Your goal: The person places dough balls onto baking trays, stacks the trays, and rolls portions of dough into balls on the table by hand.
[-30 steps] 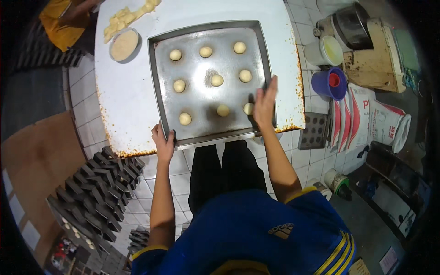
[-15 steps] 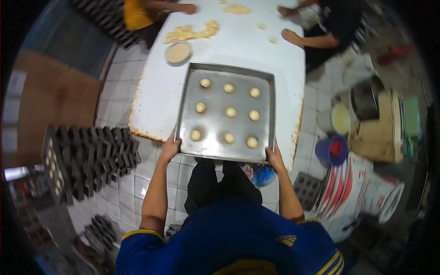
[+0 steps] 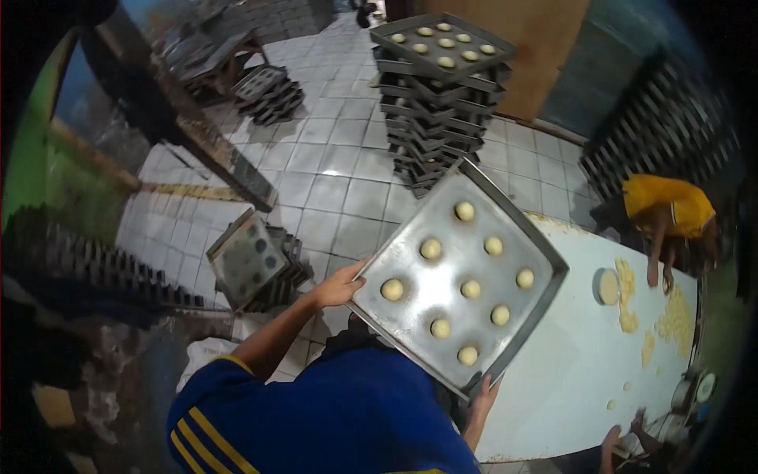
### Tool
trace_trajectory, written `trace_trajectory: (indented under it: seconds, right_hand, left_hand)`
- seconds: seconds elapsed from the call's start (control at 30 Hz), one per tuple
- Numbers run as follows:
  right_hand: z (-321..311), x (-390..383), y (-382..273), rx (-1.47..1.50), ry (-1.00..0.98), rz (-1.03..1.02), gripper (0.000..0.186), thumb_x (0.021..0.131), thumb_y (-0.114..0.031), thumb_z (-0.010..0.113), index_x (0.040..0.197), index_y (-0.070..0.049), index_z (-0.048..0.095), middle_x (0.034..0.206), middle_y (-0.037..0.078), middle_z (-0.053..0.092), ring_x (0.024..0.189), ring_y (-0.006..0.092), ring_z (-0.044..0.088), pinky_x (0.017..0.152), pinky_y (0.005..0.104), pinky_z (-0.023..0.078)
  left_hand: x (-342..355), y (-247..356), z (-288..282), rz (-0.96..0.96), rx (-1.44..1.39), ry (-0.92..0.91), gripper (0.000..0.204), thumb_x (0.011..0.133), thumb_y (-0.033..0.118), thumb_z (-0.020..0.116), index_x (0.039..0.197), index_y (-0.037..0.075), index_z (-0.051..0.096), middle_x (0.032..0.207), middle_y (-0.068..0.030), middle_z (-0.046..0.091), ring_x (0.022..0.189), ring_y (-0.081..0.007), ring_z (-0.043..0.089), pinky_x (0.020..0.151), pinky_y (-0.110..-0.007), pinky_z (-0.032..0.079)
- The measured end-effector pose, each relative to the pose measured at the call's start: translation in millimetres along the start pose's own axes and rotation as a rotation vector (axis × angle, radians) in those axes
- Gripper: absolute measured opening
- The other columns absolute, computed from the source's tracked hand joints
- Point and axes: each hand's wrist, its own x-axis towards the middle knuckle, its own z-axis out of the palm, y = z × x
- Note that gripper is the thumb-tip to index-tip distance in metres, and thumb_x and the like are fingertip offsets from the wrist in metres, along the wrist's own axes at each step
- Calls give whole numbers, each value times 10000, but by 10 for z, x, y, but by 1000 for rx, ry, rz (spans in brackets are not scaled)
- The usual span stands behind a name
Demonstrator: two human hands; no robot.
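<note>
A square metal baking tray [image 3: 430, 288], turned cornerwise in view, is held between my two hands. Several round, pale dough balls [image 3: 470, 289] sit spaced apart on it. My left hand [image 3: 338, 288] is closed on its left corner, thumb over the rim. At the near right corner my right hand [image 3: 480, 399] grips the edge, its fingers partly hidden below. The tray's right side overlaps the white table [image 3: 545, 395] in view. Beyond the tray rises a tall stack of baking trays [image 3: 434, 118], the top one also carrying several dough balls.
Dough pieces [image 3: 626, 292] and a round bowl [image 3: 607, 287] are on the table. A person in yellow [image 3: 667, 205] works at its far side; another person's hand [image 3: 612, 438] shows at lower right. Left stands a lower tray stack [image 3: 245, 257], with a post [image 3: 237, 170] behind it.
My view and body have turned left, away from the table. The tray has come along in both hands from over the table's end, and the tall stack now lies ahead.
</note>
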Motion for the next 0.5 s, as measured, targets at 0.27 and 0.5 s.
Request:
trace_trajectory:
  seconds: [0.27, 0.5]
  right_hand:
    - [1836, 1073, -1674, -136, -388, -201, 694, 1154, -357, 613, 1712, -7, 394, 1652, 159, 543, 1511, 275, 500, 1283, 415, 357]
    - [2720, 2469, -3316, -257, -402, -396, 796, 1143, -438, 611, 1725, 32, 337, 1749, 202, 428, 1624, 299, 371, 1342, 408, 243]
  left_hand:
    - [-304, -350, -1324, -36, -190, 396, 719, 1058, 54, 564, 1733, -10, 325, 1726, -256, 464, 1622, -332, 417, 1312, -377, 305]
    - [1029, 627, -2451, 40, -107, 575, 723, 1008, 56, 570, 1706, -12, 391, 1595, -247, 611, 1485, -338, 573, 1238, -395, 412]
